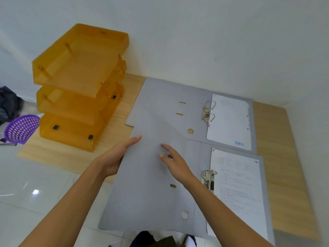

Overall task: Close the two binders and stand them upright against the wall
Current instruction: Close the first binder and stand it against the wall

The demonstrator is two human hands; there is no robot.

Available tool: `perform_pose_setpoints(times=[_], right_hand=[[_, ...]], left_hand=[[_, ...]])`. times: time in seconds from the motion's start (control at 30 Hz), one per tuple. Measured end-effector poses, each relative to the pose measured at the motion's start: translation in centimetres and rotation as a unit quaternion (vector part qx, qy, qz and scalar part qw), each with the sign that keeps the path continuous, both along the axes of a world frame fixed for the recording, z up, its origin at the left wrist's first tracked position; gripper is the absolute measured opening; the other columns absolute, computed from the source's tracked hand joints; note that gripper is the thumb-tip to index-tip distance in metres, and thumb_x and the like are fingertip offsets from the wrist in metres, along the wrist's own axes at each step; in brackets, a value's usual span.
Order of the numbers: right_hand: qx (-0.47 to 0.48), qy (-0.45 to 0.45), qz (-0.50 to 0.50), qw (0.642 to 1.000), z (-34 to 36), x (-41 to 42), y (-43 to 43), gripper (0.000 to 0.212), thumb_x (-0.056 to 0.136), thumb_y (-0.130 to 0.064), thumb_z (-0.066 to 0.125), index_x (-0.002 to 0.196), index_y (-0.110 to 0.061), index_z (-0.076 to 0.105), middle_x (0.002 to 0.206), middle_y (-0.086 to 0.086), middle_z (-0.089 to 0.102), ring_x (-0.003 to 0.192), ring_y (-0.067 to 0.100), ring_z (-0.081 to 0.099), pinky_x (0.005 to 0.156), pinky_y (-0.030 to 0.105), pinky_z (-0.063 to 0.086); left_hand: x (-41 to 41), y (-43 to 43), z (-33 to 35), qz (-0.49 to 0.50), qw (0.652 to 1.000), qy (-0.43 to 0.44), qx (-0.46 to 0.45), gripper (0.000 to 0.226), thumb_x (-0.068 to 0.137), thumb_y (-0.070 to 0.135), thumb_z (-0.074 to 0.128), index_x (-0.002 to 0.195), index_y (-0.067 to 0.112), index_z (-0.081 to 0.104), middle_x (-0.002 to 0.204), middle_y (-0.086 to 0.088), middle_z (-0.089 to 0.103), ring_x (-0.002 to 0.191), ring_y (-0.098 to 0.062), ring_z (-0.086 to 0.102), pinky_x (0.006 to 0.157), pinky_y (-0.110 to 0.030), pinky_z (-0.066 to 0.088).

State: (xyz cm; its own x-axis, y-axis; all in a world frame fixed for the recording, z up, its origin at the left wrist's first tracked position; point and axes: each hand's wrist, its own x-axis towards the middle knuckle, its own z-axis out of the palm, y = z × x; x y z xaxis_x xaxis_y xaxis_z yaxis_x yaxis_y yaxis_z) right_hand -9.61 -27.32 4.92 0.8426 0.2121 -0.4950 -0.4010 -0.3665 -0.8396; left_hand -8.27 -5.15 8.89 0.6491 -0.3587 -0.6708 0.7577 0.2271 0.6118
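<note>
Hands [114, 157] lifting flat grey card binder [147, 184]

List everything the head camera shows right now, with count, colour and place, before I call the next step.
binders: two, grey, both lying open on the table by the wall, the near one overlapping the far one
papers: one sheaf in each binder, white, on the right side by the ring mechanisms
stacked trays: three tiers, translucent orange, at the table's left end
table: one, light wood, against the white wall
basket: one, purple, on the floor to the left
left hand: at the left edge of the near binder's open cover
right hand: open, fingers spread over that cover
</note>
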Motion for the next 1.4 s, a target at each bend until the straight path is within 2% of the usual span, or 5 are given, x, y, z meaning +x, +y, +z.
perform_pose_setpoints(times=[0.33,0.5,0.77,1.1,1.4], right_hand=[[0.141,-0.007,-0.033,0.989,3.9,-4.8,-7.8,0.056,0.099,-0.063,0.037,0.153,-0.048,0.035,0.160,-0.012,0.040,0.142,0.016,0.047,0.108,0.040,0.049],[0.184,0.017,-0.112,0.976,5.5,-6.6,-14.0,0.066,0.092,-0.078,0.029,0.148,-0.048,0.045,0.152,-0.011,0.052,0.131,0.013,0.058,0.108,0.045,0.050],[0.235,0.041,-0.217,0.947,5.5,-8.6,-23.9,0.039,0.097,-0.043,0.060,0.131,-0.025,0.067,0.123,-0.003,0.076,0.111,0.017,0.073,0.100,0.041,0.056],[-0.031,-0.047,-0.279,0.959,-0.1,-10.6,-30.0,0.061,0.082,-0.016,0.079,0.137,-0.016,0.052,0.120,-0.002,0.067,0.111,0.021,0.067,0.086,0.028,0.054],[-0.176,0.007,-0.241,0.954,-5.7,-13.2,-34.3,0.097,0.084,-0.034,0.078,0.161,-0.027,0.020,0.150,0.009,0.048,0.134,0.031,0.051,0.106,0.038,0.046]], left_hand=[[-4.7,-15.8,3.3,-0.011,0.982,-0.158,0.103,0.074,0.077,0.088,0.040,0.129,0.041,0.064,0.131,0.000,0.072,0.120,-0.020,0.069,0.091,-0.036,0.060],[-5.0,-24.5,0.7,-0.071,0.958,-0.198,0.197,0.073,0.094,0.073,0.036,0.159,0.044,0.022,0.164,0.019,0.027,0.150,-0.007,0.026,0.125,-0.041,0.019],[-6.1,-29.3,-3.9,-0.144,0.891,-0.235,0.360,0.087,0.094,0.064,0.046,0.163,0.034,0.000,0.172,0.007,-0.010,0.158,-0.022,-0.011,0.124,-0.052,0.001],[-7.4,-29.0,-7.8,-0.175,0.832,-0.221,0.478,0.110,0.081,0.071,0.062,0.163,0.030,0.002,0.172,0.003,-0.010,0.157,-0.036,-0.004,0.123,-0.059,0.014],[-10.4,-29.6,-9.4,-0.088,0.887,-0.136,0.431,0.093,0.083,0.043,0.078,0.152,0.005,0.028,0.150,-0.014,0.052,0.132,-0.034,0.054,0.097,-0.036,0.045]])
